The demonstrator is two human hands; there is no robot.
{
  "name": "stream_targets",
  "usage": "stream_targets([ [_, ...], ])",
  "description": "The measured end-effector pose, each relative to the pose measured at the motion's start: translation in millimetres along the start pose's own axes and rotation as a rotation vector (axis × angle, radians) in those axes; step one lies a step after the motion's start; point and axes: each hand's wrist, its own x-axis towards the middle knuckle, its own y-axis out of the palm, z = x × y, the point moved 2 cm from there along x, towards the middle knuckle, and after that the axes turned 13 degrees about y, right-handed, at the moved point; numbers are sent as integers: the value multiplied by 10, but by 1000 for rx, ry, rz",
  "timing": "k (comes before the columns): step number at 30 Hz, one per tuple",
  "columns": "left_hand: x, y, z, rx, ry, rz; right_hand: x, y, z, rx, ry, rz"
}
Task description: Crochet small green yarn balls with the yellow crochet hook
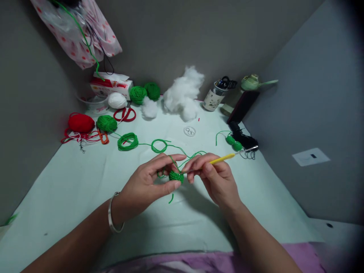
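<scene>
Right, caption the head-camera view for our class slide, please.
Left hand pinches a small green crocheted piece; right hand holds a yellow-handled crochet hook at its edge.

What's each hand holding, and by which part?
Left hand: green crocheted piece, thumb on its near edge; finger contact behind partly hidden. Right hand: yellow-handled hook, by the handle end nearer the crocheted piece.
</scene>
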Motion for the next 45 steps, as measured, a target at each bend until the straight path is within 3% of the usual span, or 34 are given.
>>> stream_targets([
  [4,6,4,-9,68,45,22,-21,-11,38,-133,-61,14],
  [11,7,10,14,226,117,-35,-84,93,157,-689,-412,32],
  [14,-26,29,54,214,90,-124,-112,107,41,-903,-484,-63],
  [16,-63,67,71,177,81,-179,-123,91,-72,-959,-446,-124],
  [18,-99,120,74,83,50,-225,-142,68,-158,-948,-397,-149],
  [21,-123,203,70,-260,-126,-245,-205,54,-170,-926,-396,-166],
  [24,-105,258,52,-614,-291,-165,-273,89,-80,-971,-532,-146],
  [28,-63,218,59,-739,-336,-117,-260,116,24,-880,-669,-193],
  [32,-18,89,85,-580,-260,-135,-171,95,72,-649,-555,-120],
  [35,14,0,86,-441,-209,-72,-147,71,101,-533,-443,-97],
  [40,31,-78,66,-416,-175,68,-141,5,81,-279,-249,-88],
  [45,31,-111,44,-367,-174,110,-60,-29,70,-90,-97,-51],
])
